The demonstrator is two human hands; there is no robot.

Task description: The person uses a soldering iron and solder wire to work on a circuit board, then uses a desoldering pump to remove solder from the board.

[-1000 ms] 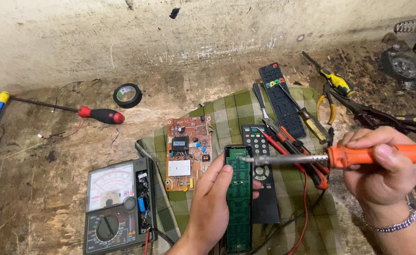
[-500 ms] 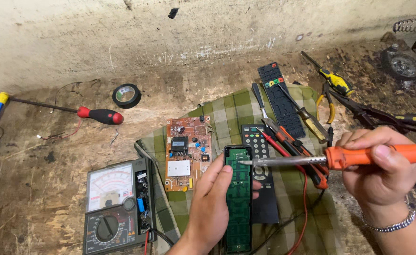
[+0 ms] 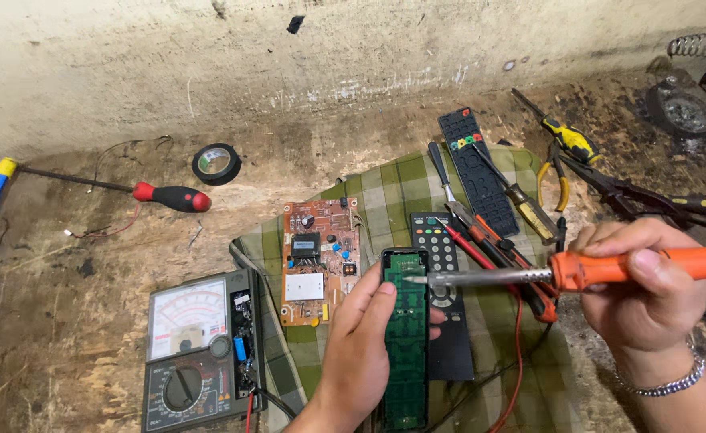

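Observation:
My left hand [image 3: 361, 353] grips a long green circuit board in a black remote shell [image 3: 406, 353], lying on a green checked cloth [image 3: 393, 192]. My right hand [image 3: 641, 297] holds an orange-handled soldering iron [image 3: 577, 271]. Its metal tip touches the top end of the green board. A black remote front with buttons [image 3: 441, 265] lies just right of the board, partly under the iron.
A brown circuit board [image 3: 319, 256] lies left of my hand, and an analog multimeter [image 3: 196, 353] at lower left. A red-handled screwdriver [image 3: 168, 196] and black tape roll [image 3: 216, 163] lie behind. A rubber keypad [image 3: 477, 164], screwdrivers and pliers [image 3: 565, 148] lie at right.
The soldering iron tip has stayed at the top end of the green board. Both hands are almost still.

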